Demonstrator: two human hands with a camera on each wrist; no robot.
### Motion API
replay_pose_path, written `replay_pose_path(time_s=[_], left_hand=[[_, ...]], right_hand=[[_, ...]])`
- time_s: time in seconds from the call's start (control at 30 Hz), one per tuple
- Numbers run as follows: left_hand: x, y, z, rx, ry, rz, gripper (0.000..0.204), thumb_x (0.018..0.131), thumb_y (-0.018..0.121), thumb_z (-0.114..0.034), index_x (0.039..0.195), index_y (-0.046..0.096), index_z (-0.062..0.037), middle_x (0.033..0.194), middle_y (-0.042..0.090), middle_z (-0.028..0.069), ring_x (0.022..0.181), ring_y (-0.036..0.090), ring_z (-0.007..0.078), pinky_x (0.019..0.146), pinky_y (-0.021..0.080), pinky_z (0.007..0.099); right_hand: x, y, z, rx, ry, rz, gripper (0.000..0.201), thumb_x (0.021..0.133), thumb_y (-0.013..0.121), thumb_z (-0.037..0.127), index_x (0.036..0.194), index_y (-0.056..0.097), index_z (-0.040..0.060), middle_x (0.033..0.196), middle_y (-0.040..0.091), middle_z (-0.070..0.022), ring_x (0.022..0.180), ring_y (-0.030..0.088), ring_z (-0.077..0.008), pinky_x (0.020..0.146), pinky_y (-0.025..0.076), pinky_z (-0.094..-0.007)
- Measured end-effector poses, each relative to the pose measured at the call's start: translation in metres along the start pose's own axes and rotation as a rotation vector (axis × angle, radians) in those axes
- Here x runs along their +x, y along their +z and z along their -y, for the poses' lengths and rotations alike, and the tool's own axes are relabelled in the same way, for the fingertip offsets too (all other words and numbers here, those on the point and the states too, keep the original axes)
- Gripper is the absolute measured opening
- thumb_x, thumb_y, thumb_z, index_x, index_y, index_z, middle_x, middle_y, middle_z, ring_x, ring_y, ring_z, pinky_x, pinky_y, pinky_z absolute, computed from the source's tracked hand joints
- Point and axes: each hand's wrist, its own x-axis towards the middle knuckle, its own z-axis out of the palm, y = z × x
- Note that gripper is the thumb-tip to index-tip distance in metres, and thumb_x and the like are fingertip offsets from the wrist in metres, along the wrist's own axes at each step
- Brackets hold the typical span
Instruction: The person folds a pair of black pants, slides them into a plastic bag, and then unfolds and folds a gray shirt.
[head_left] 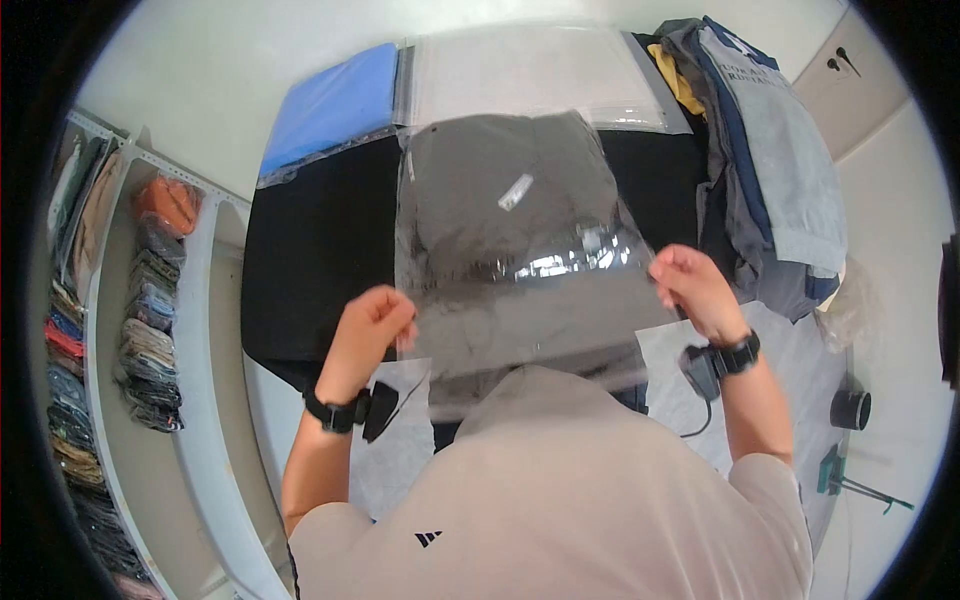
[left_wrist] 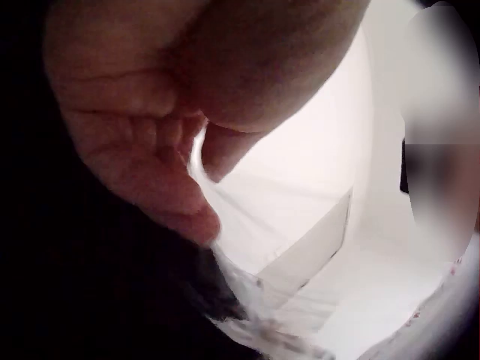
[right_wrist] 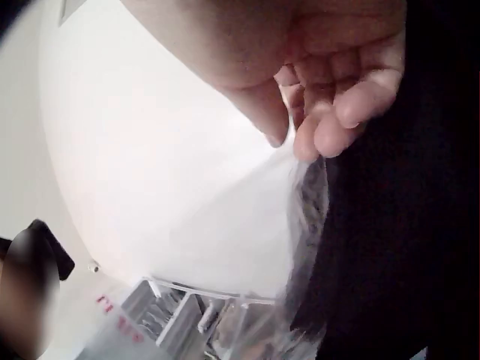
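A folded dark grey garment [head_left: 480,170], with a small white label [head_left: 516,192] near its middle, lies inside a clear plastic bag [head_left: 590,255] on the black-covered table. Light glints off the plastic across its middle. At the bag's near left edge, my left hand [head_left: 372,330] pinches the film. My right hand [head_left: 697,290] pinches the opposite edge, so the near end is stretched between them. In the left wrist view, thumb and fingers [left_wrist: 187,217] meet at the plastic. The right wrist view shows the fingertips [right_wrist: 334,139] curled toward the thumb at the film.
At the back of the table [head_left: 320,250] lie a blue packaged item [head_left: 335,105] and a stack of clear bags [head_left: 530,75]. Several garments [head_left: 790,150] are piled on the right. A shelf [head_left: 150,330] with packed clothes stands on the left.
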Motion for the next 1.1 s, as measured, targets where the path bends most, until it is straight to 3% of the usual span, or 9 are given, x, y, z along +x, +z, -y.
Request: replay_pose_path(time_s=[0.1, 0.17, 0.23, 0.4, 0.57, 0.73, 0.9, 0.93, 1.1], left_hand=[[-0.016, -0.008, 0.028, -0.092, -0.066, 0.134, 0.016, 0.088, 0.056, -0.011, 0.100, 0.061, -0.0014, 0.084, 0.063, 0.0072, 0.069, 0.058, 0.0120, 0.061, 0.045, 0.0219], [-0.023, 0.004, 0.032, 0.656, 0.614, -0.351, 0.032, 0.080, 0.059, -0.001, 0.113, 0.059, -0.0038, 0.111, 0.059, 0.0145, 0.089, 0.060, 0.0224, 0.074, 0.049, 0.0275], [-0.021, -0.006, 0.044, 0.854, 0.660, -0.228, 0.048, 0.073, 0.063, 0.004, 0.119, 0.057, -0.0087, 0.132, 0.047, 0.0152, 0.112, 0.052, 0.0295, 0.090, 0.044, 0.0351], [-0.006, -0.003, 0.043, 1.010, 0.955, -0.077, 0.041, 0.072, 0.070, -0.006, 0.112, 0.061, -0.0107, 0.128, 0.054, 0.0069, 0.121, 0.047, 0.0272, 0.097, 0.039, 0.0422], [-0.010, -0.001, 0.036, 0.916, 0.973, -0.014, 0.023, 0.076, 0.066, -0.005, 0.099, 0.066, -0.0076, 0.111, 0.064, 0.0058, 0.111, 0.056, 0.0238, 0.095, 0.042, 0.0401], [-0.004, -0.002, 0.060, 0.412, 0.640, 0.001, 0.013, 0.079, 0.063, -0.006, 0.091, 0.067, -0.0032, 0.101, 0.067, 0.0088, 0.098, 0.062, 0.0249, 0.088, 0.045, 0.0350], [-0.013, 0.011, 0.034, 0.512, 0.773, -0.073, 0.010, 0.079, 0.063, -0.008, 0.087, 0.067, -0.0027, 0.092, 0.067, 0.0088, 0.087, 0.061, 0.0263, 0.082, 0.047, 0.0341], [-0.014, 0.011, 0.031, 0.602, 0.880, -0.101, 0.010, 0.079, 0.063, -0.009, 0.085, 0.067, -0.0022, 0.088, 0.067, 0.0085, 0.084, 0.061, 0.0267, 0.079, 0.047, 0.0342], [-0.006, 0.013, 0.041, 0.340, 0.757, -0.072, 0.013, 0.083, 0.058, -0.011, 0.078, 0.065, -0.0011, 0.077, 0.064, 0.0080, 0.075, 0.060, 0.0247, 0.070, 0.047, 0.0318]], right_hand=[[-0.020, -0.016, -0.020, -0.038, -0.095, -0.008, 0.007, 0.085, 0.062, 0.009, 0.088, 0.059, 0.0030, 0.074, 0.060, -0.0025, 0.061, 0.054, -0.0082, 0.059, 0.044, -0.0215], [-0.024, -0.008, -0.027, -0.676, -0.531, -0.294, 0.025, 0.077, 0.066, 0.001, 0.101, 0.060, 0.0021, 0.096, 0.063, -0.0082, 0.084, 0.060, -0.0176, 0.075, 0.048, -0.0268], [-0.023, -0.002, -0.025, -0.948, -0.753, -0.225, 0.049, 0.068, 0.069, -0.001, 0.115, 0.057, 0.0067, 0.130, 0.052, -0.0112, 0.122, 0.046, -0.0293, 0.096, 0.039, -0.0361], [-0.008, 0.000, -0.040, -1.043, -1.039, -0.062, 0.030, 0.070, 0.070, 0.003, 0.100, 0.066, 0.0075, 0.115, 0.063, -0.0056, 0.117, 0.052, -0.0266, 0.097, 0.037, -0.0410], [-0.009, -0.005, -0.040, -0.979, -0.935, -0.072, 0.015, 0.077, 0.066, 0.008, 0.092, 0.070, 0.0085, 0.101, 0.068, -0.0044, 0.113, 0.055, -0.0246, 0.095, 0.038, -0.0395], [-0.009, -0.003, -0.045, -0.696, -0.703, -0.028, 0.014, 0.083, 0.059, 0.007, 0.092, 0.069, 0.0049, 0.098, 0.067, -0.0068, 0.104, 0.057, -0.0234, 0.091, 0.041, -0.0366], [-0.020, 0.012, -0.039, -0.467, -0.592, -0.120, 0.013, 0.083, 0.060, 0.009, 0.091, 0.068, 0.0034, 0.096, 0.066, -0.0097, 0.103, 0.056, -0.0248, 0.091, 0.042, -0.0355], [-0.015, 0.010, -0.036, -0.676, -0.830, -0.128, 0.014, 0.084, 0.060, 0.013, 0.089, 0.068, 0.0028, 0.093, 0.067, -0.0109, 0.098, 0.059, -0.0250, 0.093, 0.042, -0.0381], [-0.009, 0.015, -0.043, -0.473, -0.790, -0.124, 0.023, 0.090, 0.053, 0.018, 0.085, 0.065, -0.0002, 0.083, 0.067, -0.0097, 0.082, 0.062, -0.0220, 0.088, 0.043, -0.0358]])
